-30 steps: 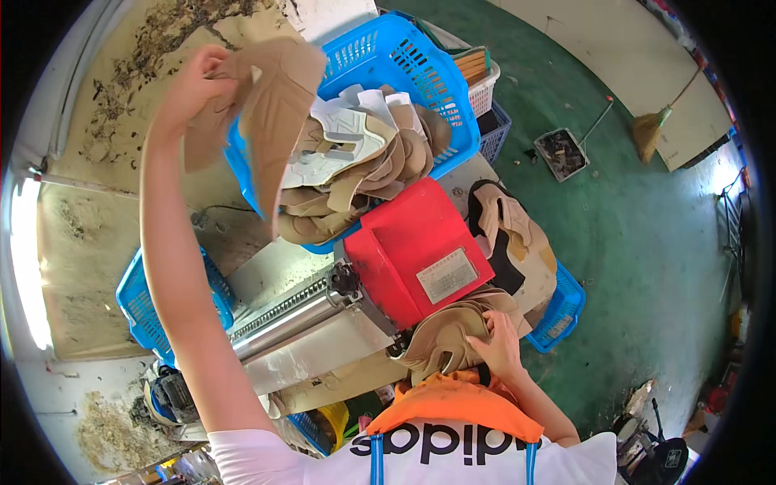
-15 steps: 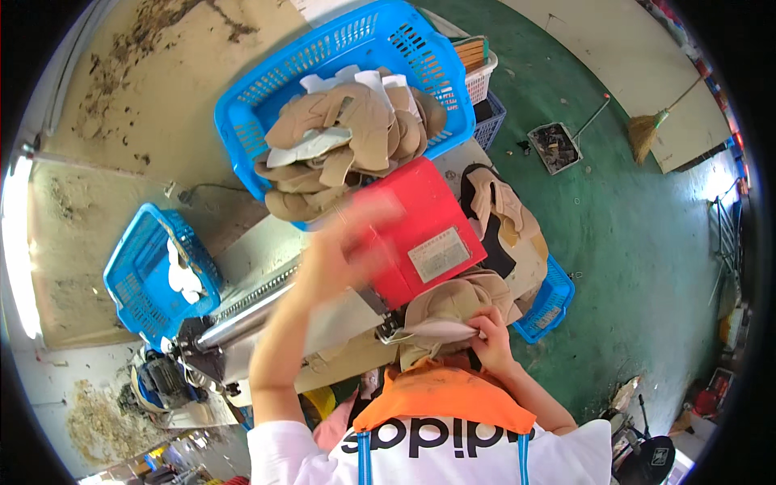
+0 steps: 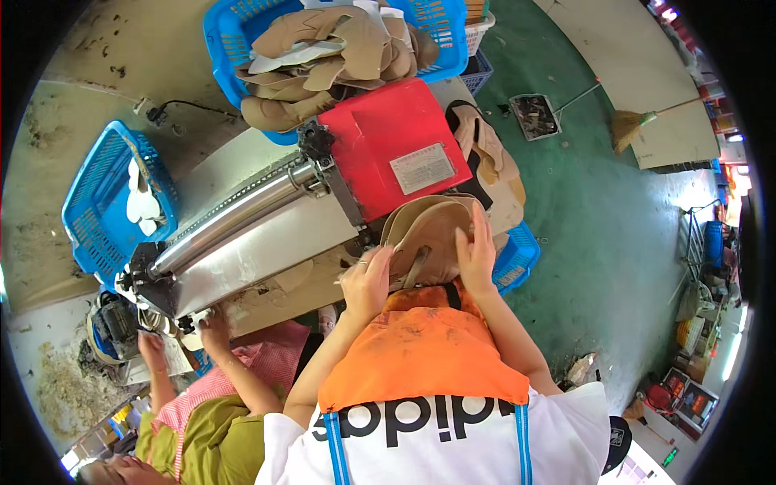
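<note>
- Small blue basket (image 3: 105,202) sits far left, beside the roller machine (image 3: 242,234).
- A co-worker's hands (image 3: 212,330) work close under the roller; keep clear of them.
- Left hand (image 3: 368,283): fingers curled on the tan leather stack (image 3: 428,230).
- Right hand (image 3: 475,255) lies flat, fingers open, steadying it; best peel off one piece only.
- Red housing (image 3: 388,153) crowds behind.

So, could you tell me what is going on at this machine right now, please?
A person in an orange apron has both hands on a stack of tan cut leather-like pieces beside the red-housed roller machine. The left hand grips the stack's near edge, while the right hand lies flat on top. Behind the machine, a large blue basket is heaped with similar tan pieces. A co-worker's hands are at the machine's left end, near a smaller blue basket.
</note>
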The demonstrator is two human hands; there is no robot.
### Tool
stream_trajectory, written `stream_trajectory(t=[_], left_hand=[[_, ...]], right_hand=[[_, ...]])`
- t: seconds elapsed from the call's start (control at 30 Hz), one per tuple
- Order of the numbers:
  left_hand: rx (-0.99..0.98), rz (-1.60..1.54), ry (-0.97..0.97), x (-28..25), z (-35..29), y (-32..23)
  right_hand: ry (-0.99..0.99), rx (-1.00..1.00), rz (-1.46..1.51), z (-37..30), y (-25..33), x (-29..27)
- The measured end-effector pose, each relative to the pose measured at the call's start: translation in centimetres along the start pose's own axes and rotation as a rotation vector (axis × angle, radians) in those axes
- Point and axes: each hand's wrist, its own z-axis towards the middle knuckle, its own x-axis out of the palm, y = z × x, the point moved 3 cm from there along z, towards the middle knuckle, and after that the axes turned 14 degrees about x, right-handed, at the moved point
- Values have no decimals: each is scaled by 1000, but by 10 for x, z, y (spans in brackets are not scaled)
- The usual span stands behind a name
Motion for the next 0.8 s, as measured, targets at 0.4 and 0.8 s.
stream_trajectory(t=[0.4,0.8], left_hand=[[665,-52,56,-82,30,-58],[-358,183,-273,-186,-26,21]], right_hand=[[942,333,495,-31,-21,-14],[997,97,669,-49,115,75]])
